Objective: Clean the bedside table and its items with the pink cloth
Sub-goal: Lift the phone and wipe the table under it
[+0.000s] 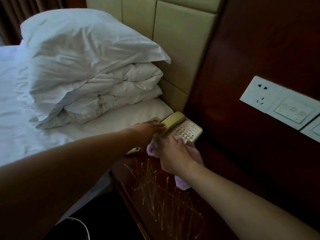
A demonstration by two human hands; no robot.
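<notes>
Dark red wood panelling fills the right of the frame, with a white socket plate (277,103) at right centre; the bedside surface (161,193), scratched in pale lines, lies at lower centre beside the bed (26,118) and its stacked pillows (90,66). My left hand (149,129) reaches in from the lower left and rests its fingers against the near end of the handset (173,121) of the beige telephone (188,131), at centre frame; whether that grip is closed round the handset or merely steadies it I cannot tell. My right hand (173,153), just below the telephone, holds the pink cloth (181,182) bunched in a closed grip, its front fold pressed to the near edge of the keypad, its tail trailing on the surface toward the lower right. The step in hand appears to be wiping the telephone. To do it well I would keep the body pinned with the left hand, draw the cloth lightly across the keys, and mind the coiled cord (133,150) at the left edge. A dark round rim at the bottom left may be a bin; its contents are not visible.
</notes>
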